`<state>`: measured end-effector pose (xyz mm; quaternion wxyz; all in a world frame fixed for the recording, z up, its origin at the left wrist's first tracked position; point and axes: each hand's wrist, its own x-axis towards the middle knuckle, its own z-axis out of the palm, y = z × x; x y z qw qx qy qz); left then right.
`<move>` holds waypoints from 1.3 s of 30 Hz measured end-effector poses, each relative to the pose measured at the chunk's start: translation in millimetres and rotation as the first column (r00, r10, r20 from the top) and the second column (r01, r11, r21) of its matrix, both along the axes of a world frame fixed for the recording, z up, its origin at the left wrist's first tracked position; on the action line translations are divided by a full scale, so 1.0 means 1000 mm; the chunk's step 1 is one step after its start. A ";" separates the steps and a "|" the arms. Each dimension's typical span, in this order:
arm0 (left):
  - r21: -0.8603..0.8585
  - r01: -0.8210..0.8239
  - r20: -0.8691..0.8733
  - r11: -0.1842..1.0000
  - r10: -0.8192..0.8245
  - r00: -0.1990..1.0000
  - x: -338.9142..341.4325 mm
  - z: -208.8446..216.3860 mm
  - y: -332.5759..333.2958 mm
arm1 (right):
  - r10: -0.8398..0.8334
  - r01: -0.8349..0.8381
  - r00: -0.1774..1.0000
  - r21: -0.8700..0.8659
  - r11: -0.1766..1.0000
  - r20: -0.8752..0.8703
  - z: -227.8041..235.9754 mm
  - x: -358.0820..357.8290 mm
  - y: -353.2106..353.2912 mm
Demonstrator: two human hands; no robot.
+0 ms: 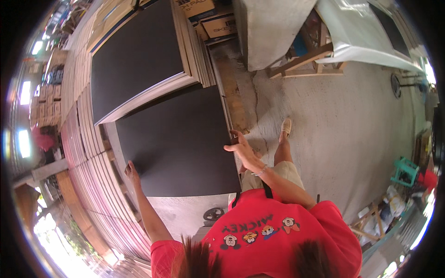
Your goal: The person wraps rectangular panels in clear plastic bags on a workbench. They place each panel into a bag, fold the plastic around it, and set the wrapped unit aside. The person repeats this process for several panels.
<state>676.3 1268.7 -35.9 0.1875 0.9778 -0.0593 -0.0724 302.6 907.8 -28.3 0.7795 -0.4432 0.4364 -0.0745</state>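
Note:
A large, flat black panel (pixel 181 143) lies in front of me, its near edge close to my waist. My left hand (pixel 132 171) is at the panel's left edge, fingers bent round that edge and partly hidden. Over the right edge, my right hand (pixel 244 152) is closed with thumb and fingers about a small dark block-like thing (pixel 233 138); its exact kind does not show. Just beyond, a stack of pale-edged boards topped by another black panel (pixel 136 60) stands higher than the near one.
Pale boards (pixel 88 153) line the left side. Cardboard boxes (pixel 218 27) sit behind the stack, beside a concrete pillar (pixel 271 32). A wooden frame (pixel 306 62) and a white-covered table (pixel 366 37) stand far right. A green stool (pixel 404 171) is at the right.

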 end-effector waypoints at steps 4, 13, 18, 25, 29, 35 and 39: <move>0.025 -0.085 0.095 0.996 0.083 0.992 -0.073 0.006 -0.018 | 0.045 -0.046 0.999 0.066 0.997 0.011 -0.015 -0.037 -0.032; -0.170 -0.335 -0.159 0.927 0.309 0.938 -0.247 -0.005 -0.047 | 0.064 -0.061 0.997 -0.103 0.993 0.030 -0.009 -0.126 -0.126; -0.624 -0.555 -0.522 0.550 0.234 0.820 -0.348 -0.019 -0.053 | 0.111 -0.090 0.989 -0.194 0.977 0.102 -0.028 -0.192 -0.185; -0.650 -0.362 -0.493 0.668 -0.009 0.870 -0.482 0.086 -0.277 | -0.091 0.140 0.966 -0.188 0.972 0.243 0.057 -0.383 -0.326; -0.644 -0.142 -0.353 0.752 -0.127 0.927 -0.522 0.135 -0.411 | -0.304 0.367 0.915 -0.238 0.899 0.264 0.088 -0.495 -0.407; -0.606 0.157 -0.202 0.780 -0.342 0.918 -0.591 0.176 -0.649 | -0.538 0.588 0.809 -0.325 0.740 0.237 0.156 -0.645 -0.544; -0.717 0.173 -0.269 0.675 -0.497 0.825 -0.658 0.176 -0.806 | -0.599 0.620 0.775 -0.431 0.656 0.202 0.190 -0.726 -0.652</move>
